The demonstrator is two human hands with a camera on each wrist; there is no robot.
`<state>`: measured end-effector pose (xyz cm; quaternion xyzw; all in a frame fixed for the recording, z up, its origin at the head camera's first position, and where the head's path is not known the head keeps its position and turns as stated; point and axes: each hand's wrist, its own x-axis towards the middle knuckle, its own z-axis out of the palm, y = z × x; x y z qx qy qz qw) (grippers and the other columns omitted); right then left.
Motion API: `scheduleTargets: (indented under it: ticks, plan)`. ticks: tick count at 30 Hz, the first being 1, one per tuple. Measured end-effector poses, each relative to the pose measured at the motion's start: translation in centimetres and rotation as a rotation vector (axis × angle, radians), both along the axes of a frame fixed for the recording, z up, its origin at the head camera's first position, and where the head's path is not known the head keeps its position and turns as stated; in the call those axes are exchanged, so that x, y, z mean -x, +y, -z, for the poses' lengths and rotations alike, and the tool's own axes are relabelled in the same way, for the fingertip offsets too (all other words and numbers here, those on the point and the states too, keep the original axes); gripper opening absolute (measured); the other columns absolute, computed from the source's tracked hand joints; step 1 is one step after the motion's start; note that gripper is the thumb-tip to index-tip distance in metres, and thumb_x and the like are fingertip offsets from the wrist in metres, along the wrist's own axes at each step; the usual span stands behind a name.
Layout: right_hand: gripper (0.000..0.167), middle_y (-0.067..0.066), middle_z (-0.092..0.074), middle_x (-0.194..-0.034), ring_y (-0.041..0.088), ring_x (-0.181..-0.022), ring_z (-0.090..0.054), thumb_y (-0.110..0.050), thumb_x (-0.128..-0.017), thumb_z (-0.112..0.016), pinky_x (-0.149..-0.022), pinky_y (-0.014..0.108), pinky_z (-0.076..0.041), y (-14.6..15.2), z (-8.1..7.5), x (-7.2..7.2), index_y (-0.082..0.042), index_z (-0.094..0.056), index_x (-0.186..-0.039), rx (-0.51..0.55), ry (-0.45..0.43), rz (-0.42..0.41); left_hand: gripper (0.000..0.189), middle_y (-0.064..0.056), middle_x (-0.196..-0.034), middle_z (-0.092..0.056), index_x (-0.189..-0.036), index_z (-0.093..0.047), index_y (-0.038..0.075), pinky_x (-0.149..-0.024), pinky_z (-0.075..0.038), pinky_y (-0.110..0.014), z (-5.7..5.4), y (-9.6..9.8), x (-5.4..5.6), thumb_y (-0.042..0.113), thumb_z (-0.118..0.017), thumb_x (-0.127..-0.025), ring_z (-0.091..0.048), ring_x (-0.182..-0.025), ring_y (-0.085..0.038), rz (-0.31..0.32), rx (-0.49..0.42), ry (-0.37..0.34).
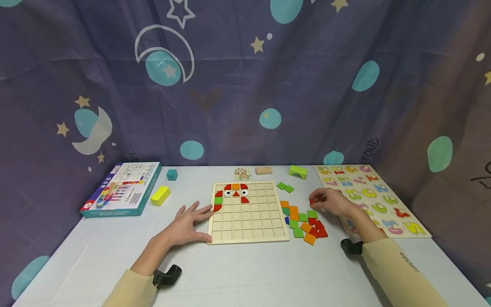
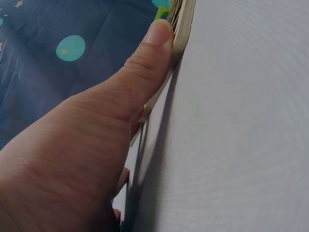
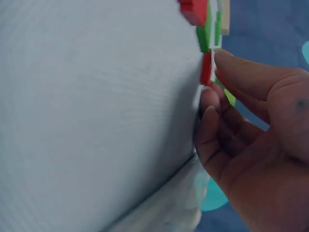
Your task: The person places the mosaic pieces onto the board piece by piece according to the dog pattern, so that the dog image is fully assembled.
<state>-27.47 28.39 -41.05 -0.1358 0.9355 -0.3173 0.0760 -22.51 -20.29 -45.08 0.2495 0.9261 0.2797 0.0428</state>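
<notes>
A wooden grid board (image 1: 249, 233) lies on the white table with red, green, orange and eye-printed tiles in its upper left cells. My left hand (image 1: 184, 227) rests at the board's left edge, fingers spread. In the left wrist view the straight thumb (image 2: 149, 58) lies against the board's rim. My right hand (image 1: 333, 201) pinches a red tile (image 3: 206, 68) between thumb and fingers, to the right of the board. Just below that hand is a loose group of red, orange and green tiles (image 1: 303, 217), with part of a blue one showing.
A number puzzle board (image 1: 379, 208) lies at the right, a flat box (image 1: 126, 187) at the left. A yellow block (image 1: 160, 195), teal cube (image 1: 172, 175), small picture card (image 1: 242, 174), wooden block (image 1: 264, 170) and green arch (image 1: 298, 172) stand farther back, before a patterned curtain (image 1: 230, 94).
</notes>
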Motion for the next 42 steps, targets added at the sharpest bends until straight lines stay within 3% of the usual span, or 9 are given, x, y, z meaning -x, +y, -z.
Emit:
scheduleTargets:
  ticks: [4, 10, 16, 23, 35, 42]
  plan:
    - [0.023, 0.005, -0.061, -0.094, 0.024, -0.088, -0.053, -0.009, -0.092, -0.074, -0.082, 0.037, -0.05, 0.0, 0.2, 0.1, 0.001, -0.068, -0.111, -0.021, -0.011, -0.019, 0.094, -0.003, -0.157, -0.041, -0.145, -0.056, 0.013, -0.114, 0.0, -0.068, 0.0, 0.0, 0.1, 0.058, -0.086, -0.069, -0.013, -0.15, -0.043, 0.002, -0.006, -0.001]
    - [0.02, 0.004, -0.058, -0.088, 0.023, -0.085, -0.052, -0.006, -0.089, -0.076, -0.078, 0.033, -0.049, -0.1, 0.1, 0.4, -0.001, -0.064, -0.104, -0.022, 0.009, -0.038, 0.093, -0.004, -0.157, -0.041, -0.145, -0.056, 0.011, -0.114, -0.001, -0.07, 0.0, -0.1, 0.0, 0.057, -0.086, -0.07, -0.014, -0.15, -0.044, 0.002, 0.001, 0.002]
    - [0.018, 0.005, -0.059, -0.09, 0.024, -0.085, -0.054, -0.003, -0.09, -0.074, -0.073, 0.03, -0.052, -0.6, -0.2, 0.4, -0.002, -0.067, -0.106, 0.032, 0.002, -0.025, 0.094, -0.004, -0.157, -0.041, -0.146, -0.056, 0.011, -0.113, -0.001, -0.07, -0.1, 0.0, 0.0, 0.057, -0.086, -0.069, -0.014, -0.15, -0.045, -0.004, 0.009, 0.004]
    - [0.013, 0.006, -0.063, -0.096, 0.025, -0.089, -0.057, -0.009, -0.091, -0.074, -0.08, 0.034, -0.053, -2.0, -0.7, 0.4, -0.004, -0.07, -0.103, 0.072, -0.003, -0.002, 0.094, -0.004, -0.157, -0.042, -0.145, -0.056, 0.011, -0.113, -0.001, -0.071, -0.1, 0.1, 0.0, 0.057, -0.086, -0.069, -0.015, -0.15, -0.045, -0.003, 0.01, 0.012]
    - [0.011, 0.005, -0.063, -0.094, 0.024, -0.084, -0.059, -0.009, -0.092, -0.073, -0.078, 0.032, -0.053, -6.6, -1.2, 0.9, -0.005, -0.07, -0.101, 0.151, -0.007, -0.044, 0.095, -0.004, -0.157, -0.042, -0.146, -0.056, 0.013, -0.113, -0.001, -0.07, 0.1, 0.0, 0.1, 0.06, -0.085, -0.069, -0.014, -0.15, -0.045, 0.0, 0.006, 0.013]
    - [0.01, 0.006, -0.063, -0.092, 0.021, -0.075, -0.059, -0.006, -0.092, -0.074, -0.069, 0.031, -0.053, -10.5, -1.4, 1.0, -0.003, -0.069, -0.1, 0.193, -0.021, -0.135, 0.095, -0.004, -0.157, -0.042, -0.146, -0.055, 0.012, -0.113, -0.001, -0.071, 0.1, 0.0, 0.1, 0.058, -0.086, -0.069, -0.014, -0.15, -0.045, -0.001, 0.007, 0.012]
